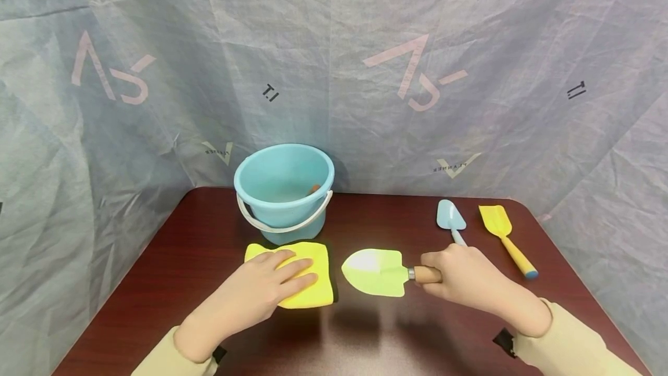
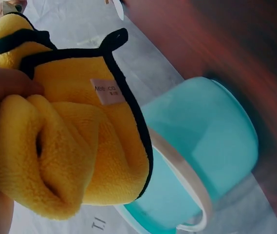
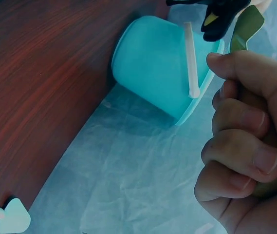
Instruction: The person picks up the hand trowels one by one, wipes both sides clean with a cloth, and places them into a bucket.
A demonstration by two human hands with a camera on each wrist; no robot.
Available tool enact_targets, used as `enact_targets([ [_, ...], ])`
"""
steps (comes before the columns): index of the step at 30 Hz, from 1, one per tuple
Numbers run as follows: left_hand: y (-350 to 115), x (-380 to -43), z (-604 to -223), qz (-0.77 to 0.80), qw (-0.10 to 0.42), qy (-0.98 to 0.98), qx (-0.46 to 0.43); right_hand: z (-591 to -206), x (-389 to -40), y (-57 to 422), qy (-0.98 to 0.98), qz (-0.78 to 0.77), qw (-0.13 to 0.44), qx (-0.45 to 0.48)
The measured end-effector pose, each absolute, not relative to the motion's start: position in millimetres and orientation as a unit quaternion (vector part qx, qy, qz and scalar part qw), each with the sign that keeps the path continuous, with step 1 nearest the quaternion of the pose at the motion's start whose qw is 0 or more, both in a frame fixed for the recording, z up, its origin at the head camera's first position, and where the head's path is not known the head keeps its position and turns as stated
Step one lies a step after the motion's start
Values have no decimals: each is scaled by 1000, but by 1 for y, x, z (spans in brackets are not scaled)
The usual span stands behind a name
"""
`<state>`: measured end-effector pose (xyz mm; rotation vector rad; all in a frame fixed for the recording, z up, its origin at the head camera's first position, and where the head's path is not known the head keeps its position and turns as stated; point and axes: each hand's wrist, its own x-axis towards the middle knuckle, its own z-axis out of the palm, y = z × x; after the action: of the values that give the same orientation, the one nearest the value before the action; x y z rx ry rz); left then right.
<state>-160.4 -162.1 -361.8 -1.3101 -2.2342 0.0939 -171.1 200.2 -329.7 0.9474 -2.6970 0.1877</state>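
Note:
My left hand (image 1: 271, 277) holds a folded yellow cloth (image 1: 313, 295), its fingers spread over the top. In the left wrist view the cloth (image 2: 114, 165) shows fluffy folds, a dark trim, a hanging loop and a small label, and the thumb presses into it. The wooden handle of a hand trowel (image 1: 378, 271) is gripped in my right hand (image 1: 464, 274), with the yellow-green blade pointing left toward the cloth. Curled fingers (image 3: 245, 139) wrap that handle in the right wrist view. Both things are held above the table, in front of the light-blue bucket (image 1: 284, 205).
Inside the bucket lies something orange-brown, partly hidden by the rim; its white handle hangs down in front. A small light-blue shovel (image 1: 450, 216) and a yellow shovel (image 1: 498, 225) lie at the right of the dark red table (image 1: 376, 219). Grey fabric (image 1: 323, 74) hangs behind.

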Motion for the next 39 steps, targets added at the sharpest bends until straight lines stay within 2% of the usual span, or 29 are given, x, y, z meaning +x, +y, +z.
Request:
enact_targets([
  [7,-174,-161,-355,9,284,-844,-456,-332,-171,204,-936,61,128,322],
  [13,-174,-165,-342,-26,328,-826,-457,-333,-171,205,-937,62,122,322],
  [27,-129,-177,-307,-34,385,-763,-518,-336,-173,203,-935,59,134,322],
  [33,-109,-177,-306,0,375,-762,-527,-336,-174,200,-930,61,152,330],
  [39,-93,-176,-307,32,358,-765,-535,-335,-175,196,-929,63,147,335],
])
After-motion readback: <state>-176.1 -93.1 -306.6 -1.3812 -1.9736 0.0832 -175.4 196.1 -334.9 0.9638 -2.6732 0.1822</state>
